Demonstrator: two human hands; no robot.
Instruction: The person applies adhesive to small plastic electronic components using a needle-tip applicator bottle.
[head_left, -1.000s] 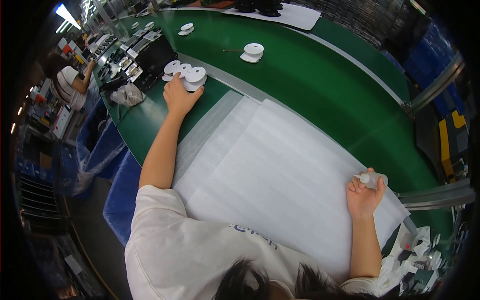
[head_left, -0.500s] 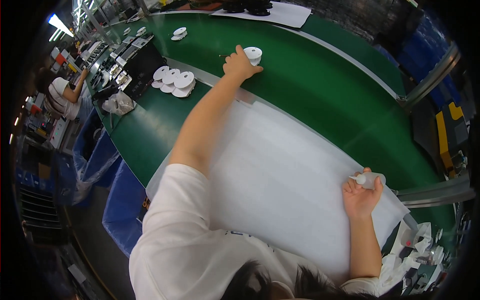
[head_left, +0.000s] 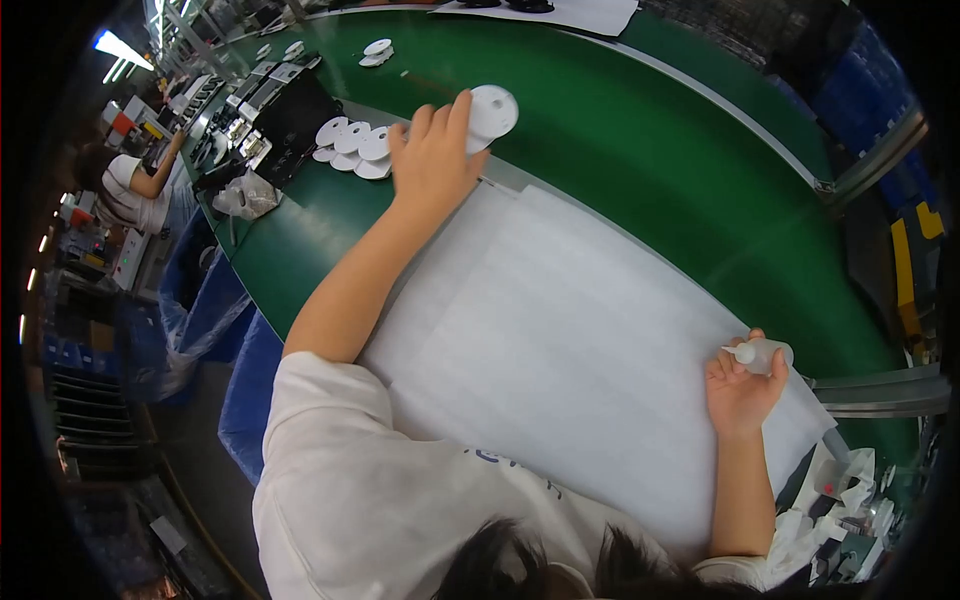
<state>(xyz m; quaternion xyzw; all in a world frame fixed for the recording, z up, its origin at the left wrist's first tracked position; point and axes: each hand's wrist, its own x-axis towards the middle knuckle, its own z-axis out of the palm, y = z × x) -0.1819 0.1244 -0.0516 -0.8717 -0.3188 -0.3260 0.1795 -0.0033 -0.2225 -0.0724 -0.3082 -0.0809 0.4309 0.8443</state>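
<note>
My left hand (head_left: 436, 158) grips a round white spool-like part (head_left: 495, 108) above the near edge of the green belt (head_left: 650, 190). The part is tilted, so its upper disc, with a small hole, faces me. On the right, my right hand (head_left: 742, 396) is palm up, its fingers curled round a small translucent squeeze bottle (head_left: 768, 356). The bottle's pointed nozzle points left. Beneath both forearms lies a large white sheet (head_left: 560, 350). Just left of my left hand, several more white spool-like parts (head_left: 354, 142) stand close together on the green table (head_left: 290, 235).
Farther up the belt are other white parts (head_left: 376, 52). Black equipment (head_left: 300, 120) and a clear plastic bag (head_left: 246, 196) are at the left. Blue lined bins (head_left: 250, 400) stand below the table. A metal post (head_left: 880, 395) and crumpled white scraps (head_left: 850, 480) are at the right. Another person (head_left: 135, 185) works far left.
My left hand has drawn the white spool-like part off the belt toward me and tilted it. My right hand still holds the bottle. The whole view has shifted slightly.
</note>
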